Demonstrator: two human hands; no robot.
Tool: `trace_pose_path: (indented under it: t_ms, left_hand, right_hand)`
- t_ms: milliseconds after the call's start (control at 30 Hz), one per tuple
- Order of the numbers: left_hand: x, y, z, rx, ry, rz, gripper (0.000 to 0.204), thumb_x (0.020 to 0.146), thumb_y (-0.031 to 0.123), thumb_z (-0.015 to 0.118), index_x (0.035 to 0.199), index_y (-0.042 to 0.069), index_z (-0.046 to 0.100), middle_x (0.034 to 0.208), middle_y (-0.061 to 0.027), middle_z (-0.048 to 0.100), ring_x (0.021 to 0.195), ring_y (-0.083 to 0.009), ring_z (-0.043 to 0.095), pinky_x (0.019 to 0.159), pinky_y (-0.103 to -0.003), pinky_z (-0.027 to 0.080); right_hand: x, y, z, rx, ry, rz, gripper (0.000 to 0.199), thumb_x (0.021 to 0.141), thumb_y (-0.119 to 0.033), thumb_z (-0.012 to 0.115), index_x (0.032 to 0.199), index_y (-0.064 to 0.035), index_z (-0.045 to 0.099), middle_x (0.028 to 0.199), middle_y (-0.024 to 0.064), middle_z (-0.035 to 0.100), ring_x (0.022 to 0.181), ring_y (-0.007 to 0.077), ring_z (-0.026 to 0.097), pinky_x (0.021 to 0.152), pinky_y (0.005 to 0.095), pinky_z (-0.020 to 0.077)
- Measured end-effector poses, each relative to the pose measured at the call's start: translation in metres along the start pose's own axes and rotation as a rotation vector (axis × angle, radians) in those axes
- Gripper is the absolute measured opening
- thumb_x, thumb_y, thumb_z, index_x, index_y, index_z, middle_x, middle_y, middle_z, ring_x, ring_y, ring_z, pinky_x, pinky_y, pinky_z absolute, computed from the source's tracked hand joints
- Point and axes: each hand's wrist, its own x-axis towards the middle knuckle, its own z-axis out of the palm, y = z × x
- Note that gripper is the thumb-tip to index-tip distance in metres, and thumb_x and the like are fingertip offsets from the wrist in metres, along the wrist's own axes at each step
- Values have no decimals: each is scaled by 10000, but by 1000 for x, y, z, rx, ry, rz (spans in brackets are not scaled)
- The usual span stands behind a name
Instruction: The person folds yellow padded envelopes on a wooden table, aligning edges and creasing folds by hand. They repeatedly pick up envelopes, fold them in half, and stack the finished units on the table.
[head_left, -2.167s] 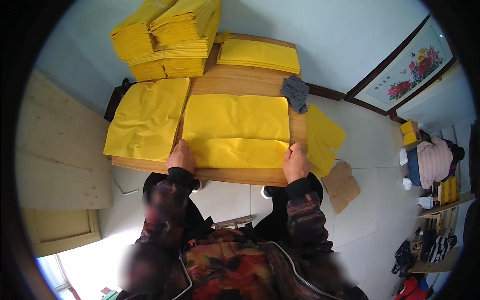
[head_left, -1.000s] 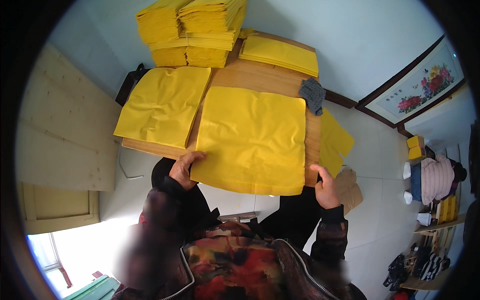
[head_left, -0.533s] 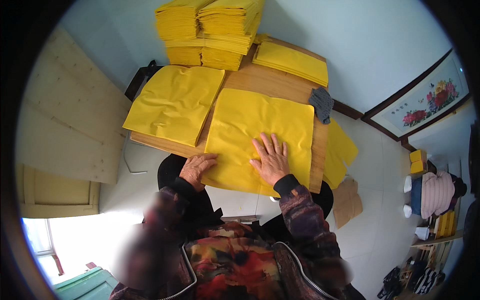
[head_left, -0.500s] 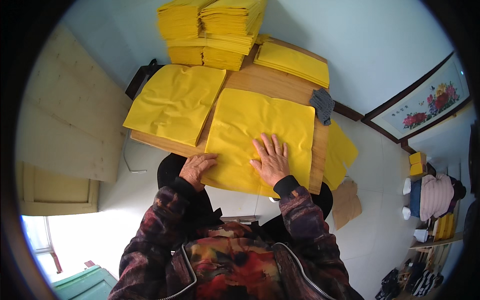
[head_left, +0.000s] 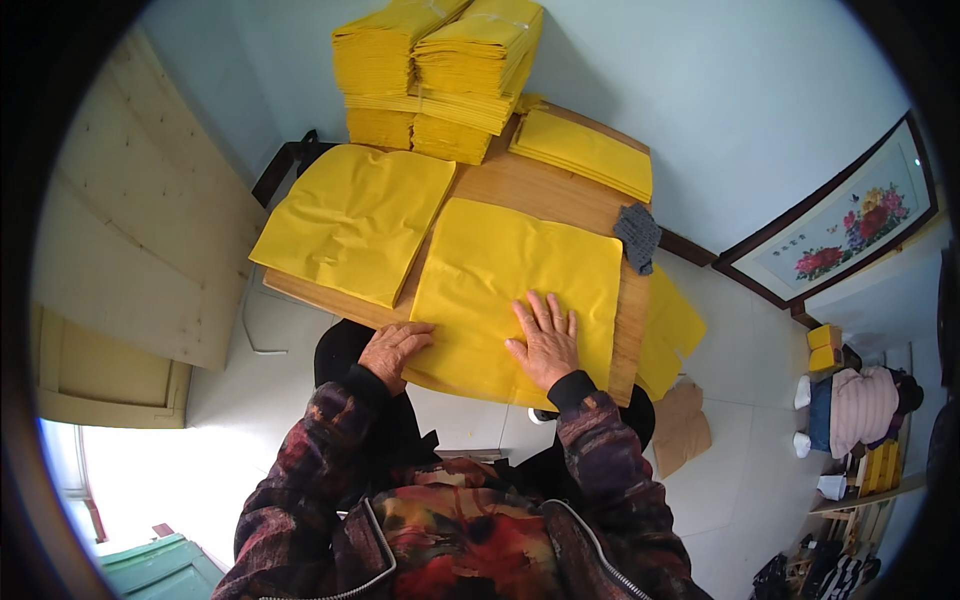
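A large square yellow paper sheet [head_left: 500, 290], slightly creased, lies in front of me on the wooden table, its near edge hanging past the tabletop. My right hand [head_left: 546, 342] rests flat on its near right part, fingers spread. At the near left corner, my left hand [head_left: 397, 352] has its fingers bent and held together over the sheet's edge; the thumb is hidden. To the left lies a pile of similar yellow sheets [head_left: 355, 220], with wrinkles on the top one.
Tall bundles of folded yellow paper [head_left: 435, 75] stand at the back. A flatter yellow stack [head_left: 585, 150] and a grey cloth [head_left: 637, 238] lie on the table [head_left: 490, 178]'s right side. Yellow paper [head_left: 668, 330] and brown paper [head_left: 683, 428] lie beyond the right edge. Another person [head_left: 860, 410] bends at far right.
The whole view has shifted slightly, so the table and stacks sit lower in the picture. Both hands keep nearly the same places on the sheet.
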Motion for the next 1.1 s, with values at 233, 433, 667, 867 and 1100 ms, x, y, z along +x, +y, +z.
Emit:
trace_pose_path:
  t_ms: [233,433,667,867,1100]
  left_hand:
    - [8,-10,-12,-93,-30,68,499,688,-91,554,1148,81,645,1289,-115,589,1210,-326,536,992,-393,454]
    - [35,-19,-27,-260,-118,11,301,788,10,584,1066,73,680,1169,-123,641,1083,-347,600,872,-405,510]
    - [59,26,-15,163,-138,-187,425,769,408,722,1081,132,637,1052,-73,614,1065,-290,563,926,-447,406]
    - [61,29,-6,195,-97,-214,469,736,415,747,1091,144,602,1064,-71,586,1081,-291,528,925,-446,376]
    - [61,29,-8,184,-116,-225,479,722,412,757,1088,150,594,1063,-62,585,1078,-285,529,930,-442,368]
  right_hand:
    - [24,62,-30,317,306,-70,485,797,-142,712,1231,5,551,1352,208,504,1197,402,510,1015,442,427]
    - [103,101,-59,110,72,65,626,779,-234,744,1320,-31,505,1420,181,452,1245,375,491,1022,461,417]
    - [162,91,-81,-117,-320,180,784,732,-384,771,1369,-46,462,1411,178,455,1254,361,479,1012,439,419]
    - [168,93,-80,-78,-353,187,760,708,-385,782,1292,22,518,1211,231,605,1174,372,545,990,449,428]
    - [167,103,-78,56,-354,146,547,725,-363,771,1102,11,643,1200,233,623,1143,361,581,948,414,468]
